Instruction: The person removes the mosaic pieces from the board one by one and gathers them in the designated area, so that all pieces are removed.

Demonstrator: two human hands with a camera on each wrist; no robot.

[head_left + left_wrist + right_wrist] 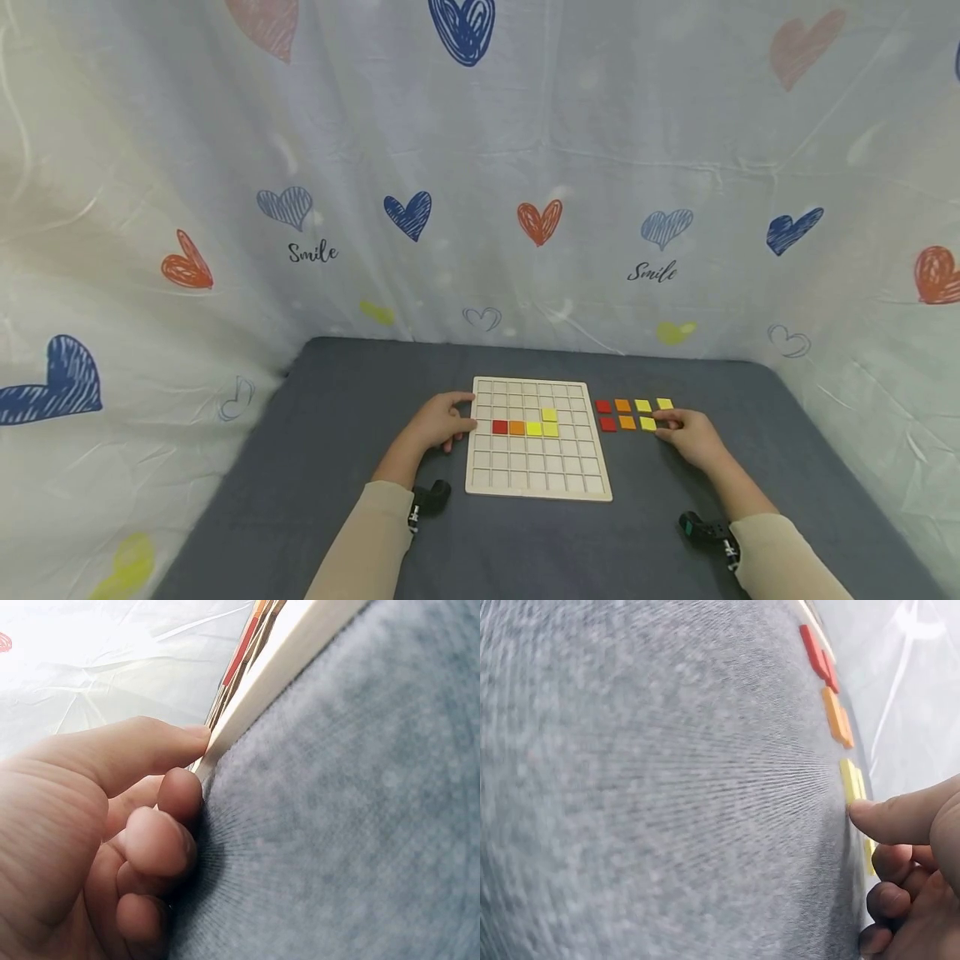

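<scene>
A pale wooden grid board point(540, 483) lies flat on the dark cloth. In its cells sit a red tile point(499, 427), an orange tile point(517, 427) and several yellow ones. My left hand point(442, 421) rests against the board's left edge, thumb and index finger touching it; the left wrist view has the other fingers bent beside the edge. Right of the board, my right hand point(692, 435) pinches a yellow tile point(647, 423) at its right end. The right wrist view shows the thumb point(870, 819) against that tile, while the index fingertip is hidden there.
Beside the board are two short rows of loose tiles, with red point(607, 424), orange point(627, 422) and yellow point(664, 403) ones. Grey cloth point(360, 392) covers the table. A white curtain point(480, 150) printed with hearts hangs behind and at both sides.
</scene>
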